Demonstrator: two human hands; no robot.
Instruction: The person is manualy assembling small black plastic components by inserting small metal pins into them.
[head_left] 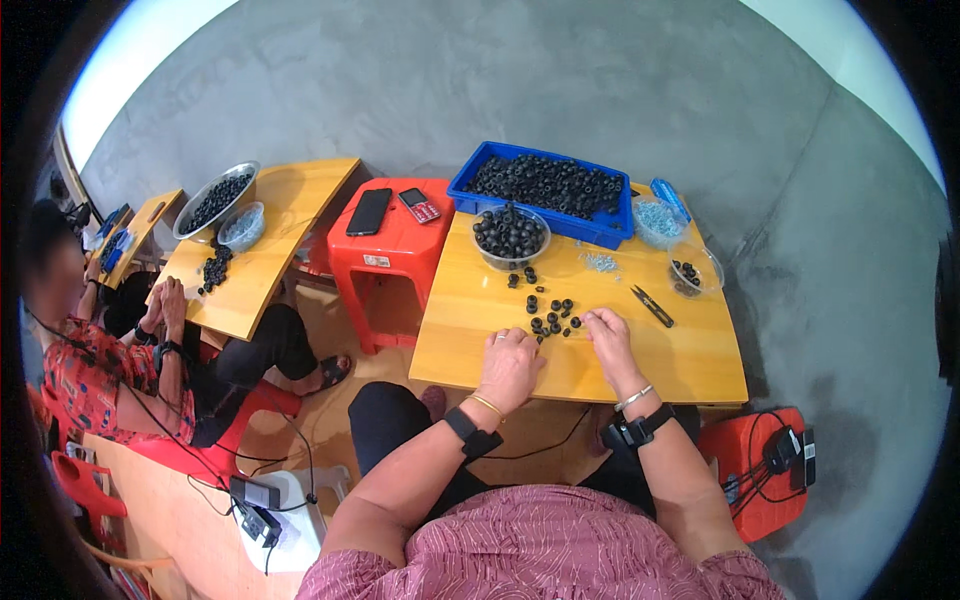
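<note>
A scatter of small black rings (552, 316) lies on the wooden table (690, 360), just ahead of both hands. The right hand (610, 340) rests at the edge of that scatter with its fingertips pinched together among the rings; whether a ring sits between them is too small to tell. The left hand (510, 365) lies knuckles up on the table beside the rings, fingers curled under, and what it holds, if anything, is hidden.

Behind the scatter stands a clear bowl (511, 237) heaped with the same rings, and behind that a blue crate (545, 190) full of them. To the right are a clear tub of pale small parts (659, 220), another clear bowl with a few rings (695, 270), and black snips (652, 306).

A red stool (392, 250) to the left carries a black phone (369, 211) and a red-and-white calculator (419, 205).

Further left, another person (110, 360) sits at a second wooden table (270, 250) with a metal bowl (215, 198) of rings. The floor is grey concrete (620, 90); the picture's corners are dark.
</note>
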